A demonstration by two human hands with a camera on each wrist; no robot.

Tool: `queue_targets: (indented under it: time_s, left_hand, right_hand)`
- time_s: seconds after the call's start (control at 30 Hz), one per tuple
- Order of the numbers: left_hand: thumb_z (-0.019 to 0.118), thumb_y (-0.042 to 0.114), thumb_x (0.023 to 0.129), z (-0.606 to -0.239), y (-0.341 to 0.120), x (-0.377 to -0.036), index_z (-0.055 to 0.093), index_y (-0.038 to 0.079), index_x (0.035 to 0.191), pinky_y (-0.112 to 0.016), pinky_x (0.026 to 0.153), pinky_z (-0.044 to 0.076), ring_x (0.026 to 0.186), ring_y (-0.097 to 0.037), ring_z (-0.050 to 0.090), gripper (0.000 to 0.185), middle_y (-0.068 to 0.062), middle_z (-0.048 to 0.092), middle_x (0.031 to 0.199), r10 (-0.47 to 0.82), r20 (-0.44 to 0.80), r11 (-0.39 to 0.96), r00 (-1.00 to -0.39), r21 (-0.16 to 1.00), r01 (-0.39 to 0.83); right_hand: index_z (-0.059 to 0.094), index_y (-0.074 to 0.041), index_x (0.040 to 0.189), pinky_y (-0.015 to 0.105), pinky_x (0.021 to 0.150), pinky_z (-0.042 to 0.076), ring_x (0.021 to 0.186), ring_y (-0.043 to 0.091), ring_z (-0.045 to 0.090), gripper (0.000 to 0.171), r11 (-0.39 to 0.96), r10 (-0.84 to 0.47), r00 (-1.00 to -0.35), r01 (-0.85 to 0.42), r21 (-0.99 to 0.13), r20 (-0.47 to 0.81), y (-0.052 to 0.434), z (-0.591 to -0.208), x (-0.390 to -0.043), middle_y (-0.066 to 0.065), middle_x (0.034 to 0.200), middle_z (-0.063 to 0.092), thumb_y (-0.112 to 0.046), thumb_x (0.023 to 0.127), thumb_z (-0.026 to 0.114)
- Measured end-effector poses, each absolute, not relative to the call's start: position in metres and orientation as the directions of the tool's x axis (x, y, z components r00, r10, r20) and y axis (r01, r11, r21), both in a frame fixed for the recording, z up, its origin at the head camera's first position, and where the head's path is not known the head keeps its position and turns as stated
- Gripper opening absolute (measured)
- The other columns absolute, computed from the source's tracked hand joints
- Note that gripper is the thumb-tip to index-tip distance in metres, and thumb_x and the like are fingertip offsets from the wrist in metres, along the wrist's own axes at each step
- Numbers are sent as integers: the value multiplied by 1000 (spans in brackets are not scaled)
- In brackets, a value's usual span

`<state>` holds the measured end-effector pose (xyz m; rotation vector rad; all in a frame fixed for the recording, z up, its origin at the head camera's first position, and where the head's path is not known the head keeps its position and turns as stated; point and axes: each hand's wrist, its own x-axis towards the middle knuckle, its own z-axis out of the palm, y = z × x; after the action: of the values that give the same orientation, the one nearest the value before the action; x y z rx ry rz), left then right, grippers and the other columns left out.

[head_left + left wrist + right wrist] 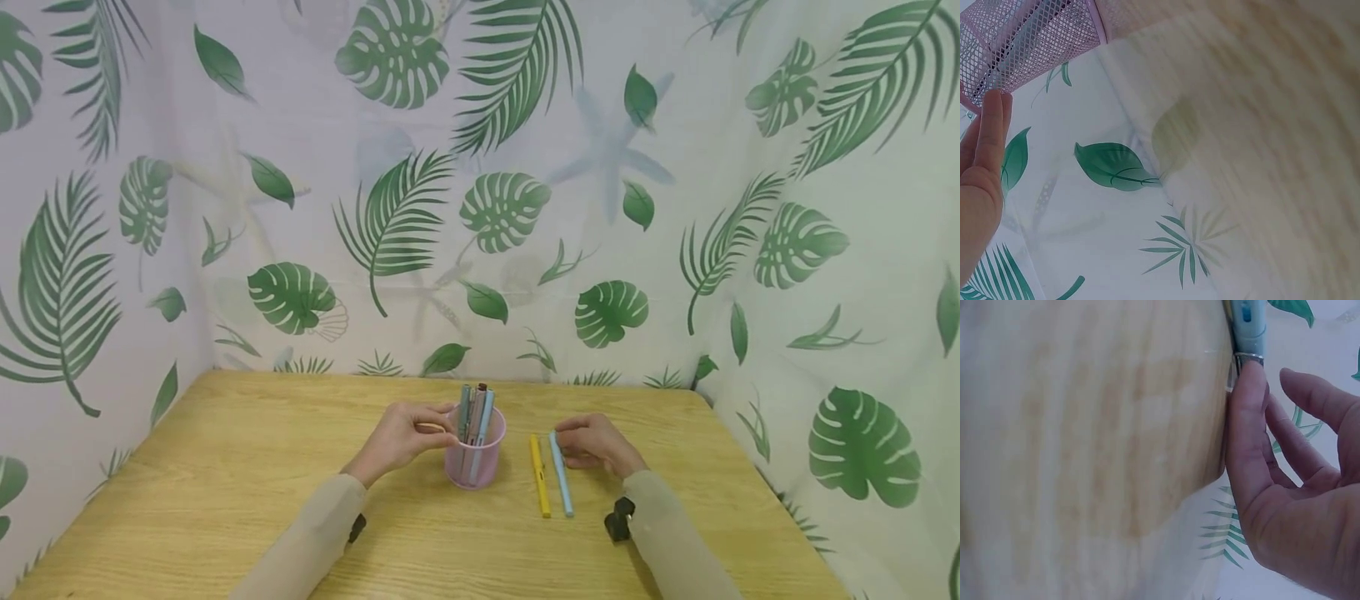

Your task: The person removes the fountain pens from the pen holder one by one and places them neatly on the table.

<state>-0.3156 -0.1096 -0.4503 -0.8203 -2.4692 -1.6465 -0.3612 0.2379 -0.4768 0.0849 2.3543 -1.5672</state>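
Observation:
A pink mesh pen cup [489, 467] stands upright on the table, holding several pens [475, 412] in grey-green, mauve-brown and light blue. My left hand [399, 439] is at its left side, thumb towards the front and straight fingers touching near the rim. In the left wrist view the fingertips meet the mesh cup [1041, 37]. To the cup's right lie a yellow pen [540, 479] and a light blue pen [561, 477], nearly parallel. At the blue pen's far end is my right hand [596, 443]; the right wrist view shows a fingertip against the pen [1249, 331], with the thumb apart.
The wood-grain table [262, 467] meets a hanging cloth printed with green leaves [300, 300] at the back and both sides. A black device [619, 521] is strapped at my right wrist, and part of another [357, 527] shows at the left.

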Motion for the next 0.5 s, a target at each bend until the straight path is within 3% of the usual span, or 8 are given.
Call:
queue_targets:
  time_s: [0.27, 0.5]
  left_hand:
    - [80, 17, 80, -449, -109, -318, 77, 15, 84, -24, 83, 58, 124, -28, 60, 6, -12, 64, 131, 391, 332, 271, -859, 850, 452]
    - [81, 19, 80, -453, -110, -319, 77, 16, 83, -23, 81, 58, 121, -28, 62, 6, -12, 64, 131, 391, 326, 292, -861, 843, 452]
  right_hand:
    - [57, 2, 132, 31, 72, 59, 90, 16, 65, 41, 366, -147, -965, 152, -918, -219, 237, -476, -362, 15, 114, 67, -16, 96, 63]
    - [58, 1, 131, 34, 79, 59, 98, 21, 66, 42, 369, -218, -963, 68, -927, -157, 228, -474, -358, 18, 124, 64, -19, 95, 65]
